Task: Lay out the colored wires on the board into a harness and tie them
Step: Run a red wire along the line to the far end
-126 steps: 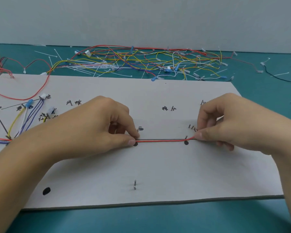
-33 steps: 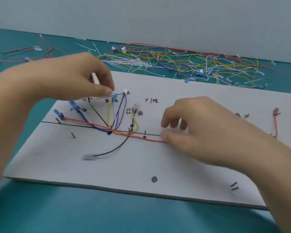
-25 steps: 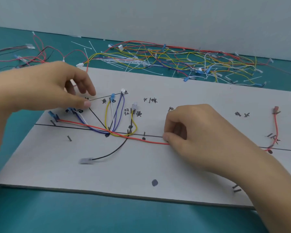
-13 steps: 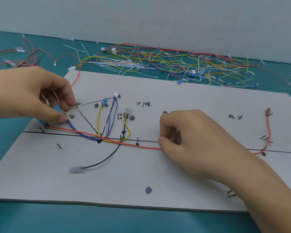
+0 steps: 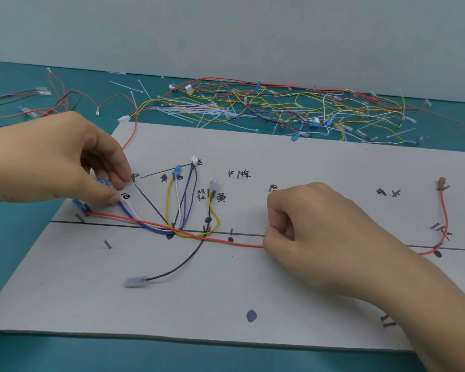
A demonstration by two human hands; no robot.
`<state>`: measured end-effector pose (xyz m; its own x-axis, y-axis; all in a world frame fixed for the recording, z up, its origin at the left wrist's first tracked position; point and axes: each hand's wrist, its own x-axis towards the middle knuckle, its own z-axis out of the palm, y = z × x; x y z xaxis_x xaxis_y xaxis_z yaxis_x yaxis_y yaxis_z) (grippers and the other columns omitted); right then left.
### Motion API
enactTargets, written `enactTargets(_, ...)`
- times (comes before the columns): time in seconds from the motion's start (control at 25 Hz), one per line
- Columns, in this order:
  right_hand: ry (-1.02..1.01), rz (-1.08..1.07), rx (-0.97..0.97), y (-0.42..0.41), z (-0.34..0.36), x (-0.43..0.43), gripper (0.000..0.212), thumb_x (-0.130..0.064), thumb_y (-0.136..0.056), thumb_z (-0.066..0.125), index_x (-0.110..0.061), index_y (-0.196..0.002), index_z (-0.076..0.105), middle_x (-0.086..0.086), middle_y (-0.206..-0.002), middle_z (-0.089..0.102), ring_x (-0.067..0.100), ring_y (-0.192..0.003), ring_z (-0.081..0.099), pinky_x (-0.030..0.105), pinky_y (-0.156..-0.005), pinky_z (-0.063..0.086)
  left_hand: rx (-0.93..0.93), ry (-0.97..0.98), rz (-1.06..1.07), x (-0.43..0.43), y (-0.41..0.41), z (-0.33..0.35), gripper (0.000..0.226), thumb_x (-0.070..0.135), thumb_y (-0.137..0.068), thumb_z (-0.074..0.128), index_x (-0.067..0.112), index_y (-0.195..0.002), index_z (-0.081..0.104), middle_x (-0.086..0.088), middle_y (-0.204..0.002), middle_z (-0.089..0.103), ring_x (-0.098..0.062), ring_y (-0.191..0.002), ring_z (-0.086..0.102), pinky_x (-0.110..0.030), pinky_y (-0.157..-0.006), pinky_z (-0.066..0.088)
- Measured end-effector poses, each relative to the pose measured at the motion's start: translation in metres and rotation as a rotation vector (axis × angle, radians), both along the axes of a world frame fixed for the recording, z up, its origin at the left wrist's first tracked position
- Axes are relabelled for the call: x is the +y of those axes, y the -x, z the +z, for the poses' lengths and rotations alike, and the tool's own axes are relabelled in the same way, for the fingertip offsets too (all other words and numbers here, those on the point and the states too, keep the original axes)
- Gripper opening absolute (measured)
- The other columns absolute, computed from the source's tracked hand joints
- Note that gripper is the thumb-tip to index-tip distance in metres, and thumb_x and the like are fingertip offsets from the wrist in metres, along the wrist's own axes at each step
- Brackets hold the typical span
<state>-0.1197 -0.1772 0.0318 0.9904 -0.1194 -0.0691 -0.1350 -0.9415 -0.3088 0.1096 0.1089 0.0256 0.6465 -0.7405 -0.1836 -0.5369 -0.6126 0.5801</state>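
The right hand (image 5: 320,237), fingers curled into a loose fist, pinches the red wire (image 5: 226,240) between thumb and forefinger near the middle of the board (image 5: 172,304), pressing it down just below the drawn line (image 5: 65,222) that runs the board's length. From that pinch the red wire lies flat leftward, crossing the fan of other leads, to a blue sleeve (image 5: 78,204) near the board's left edge. There the left hand (image 5: 51,162) pinches a blue terminal (image 5: 102,182) between thumb and forefinger, beside a pin (image 5: 132,178) stuck in the board; the blue and white wires (image 5: 134,217) run from that terminal down to the drawn line. Toward the board's near edge a black wire (image 5: 177,268) curves out to a clear terminal (image 5: 136,281) lying loose. A yellow wire (image 5: 168,200) loops up left of the board's middle. Toward the board's right edge a red strand (image 5: 444,210) climbs to a reddish terminal (image 5: 441,181); whether it is the same wire is hidden by the wrist. Beyond the board's far edge, loose wires (image 5: 253,108) and white cable ties (image 5: 188,111) lie tangled on the teal table (image 5: 24,353).
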Motion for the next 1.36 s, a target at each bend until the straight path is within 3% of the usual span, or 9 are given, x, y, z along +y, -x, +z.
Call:
enactTargets(0.08,0.006,0.006,0.01,0.001,0.0,-0.002,0.015,-0.028,-0.085,0.054,-0.02,-0.073,0.05,-0.005,-0.072,0.057,0.016,-0.073,0.056,0.038,-0.061,0.05,-0.001,0.045,-0.01,0.0,-0.002,-0.003,0.068,0.095,-0.04,0.071,0.048,-0.089,0.077,0.019,-0.075,0.077,-0.007,-0.06,0.072,-0.01,-0.051,0.05)
enactTargets(0.28,0.0,-0.037,0.056,0.005,0.001,-0.017,0.019,-0.031,-0.08,0.057,-0.021,-0.066,0.05,-0.008,-0.062,0.052,0.004,-0.063,0.049,0.028,-0.05,0.034,0.008,0.079,-0.079,-0.008,0.005,-0.009,0.069,0.091,-0.046,0.075,0.044,-0.096,0.078,0.016,-0.078,0.078,-0.008,-0.06,0.072,-0.013,-0.053,0.053)
enactTargets(0.52,0.019,-0.02,0.04,0.004,-0.002,-0.018,0.02,-0.033,-0.078,0.057,-0.019,-0.066,0.05,-0.008,-0.06,0.052,0.007,-0.061,0.051,0.031,-0.052,0.042,-0.024,0.125,-0.044,-0.009,0.012,-0.006,0.061,0.086,-0.056,0.077,0.043,-0.097,0.079,0.015,-0.078,0.078,-0.008,-0.062,0.072,-0.012,-0.055,0.053)
enactTargets(0.6,0.017,-0.024,0.034,0.004,-0.003,-0.019,0.02,-0.033,-0.077,0.057,-0.019,-0.066,0.05,-0.006,-0.06,0.053,0.008,-0.06,0.052,0.032,-0.052,0.044,-0.052,0.18,0.007,-0.012,0.014,-0.009,0.053,0.081,-0.066,0.075,0.038,-0.096,0.08,0.013,-0.075,0.078,-0.006,-0.061,0.073,-0.012,-0.058,0.055)
enactTargets(0.68,0.005,-0.033,0.023,0.004,-0.003,-0.019,0.019,-0.033,-0.076,0.058,-0.018,-0.067,0.052,-0.005,-0.061,0.054,0.009,-0.06,0.053,0.033,-0.053,0.047,-0.152,0.235,0.103,-0.016,0.011,-0.015,0.046,0.077,-0.075,0.071,0.036,-0.095,0.079,0.012,-0.069,0.076,-0.007,-0.055,0.07,-0.015,-0.05,0.052)
enactTargets(0.8,-0.007,-0.036,0.008,0.004,-0.004,-0.02,0.02,-0.032,-0.077,0.059,-0.017,-0.066,0.053,-0.005,-0.062,0.055,0.009,-0.062,0.054,0.033,-0.052,0.046,-0.311,0.186,0.24,-0.023,0.001,-0.024,0.037,0.071,-0.075,0.069,0.041,-0.097,0.076,0.012,-0.061,0.07,-0.012,-0.048,0.061,-0.033,-0.045,0.049)
enactTargets(1.0,-0.036,-0.019,0.001,0.002,-0.006,-0.02,0.021,-0.031,-0.076,0.061,-0.016,-0.063,0.052,-0.006,-0.061,0.053,0.006,-0.06,0.05,0.03,-0.051,0.038,-0.349,0.167,0.476,-0.014,-0.013,-0.027,0.029,0.067,-0.063,0.072,0.053,-0.089,0.069,0.034,-0.082,0.067,-0.004,-0.06,0.06,-0.031,-0.065,0.047)
enactTargets(1.2,-0.051,-0.007,0.0,0.001,-0.005,-0.022,0.021,-0.029,-0.076,0.061,-0.015,-0.063,0.052,-0.003,-0.058,0.053,0.004,-0.063,0.051,0.026,-0.048,0.035,-0.354,0.104,0.547,-0.015,-0.023,-0.037,0.017,0.046,-0.079,0.083,0.056,-0.085,0.07,0.031,-0.068,0.067,-0.011,-0.064,0.065,-0.025,-0.059,0.044)
enactTargets(1.36,-0.063,0.007,0.018,0.002,-0.004,-0.022,0.021,-0.029,-0.078,0.061,-0.016,-0.064,0.052,-0.004,-0.06,0.053,0.008,-0.057,0.049,0.026,-0.048,0.035,-0.368,0.135,0.612,-0.007,-0.034,-0.044,0.017,0.062,-0.066,0.071,0.053,-0.08,0.071,0.02,-0.054,0.066,-0.016,-0.044,0.061,-0.03,-0.053,0.054)
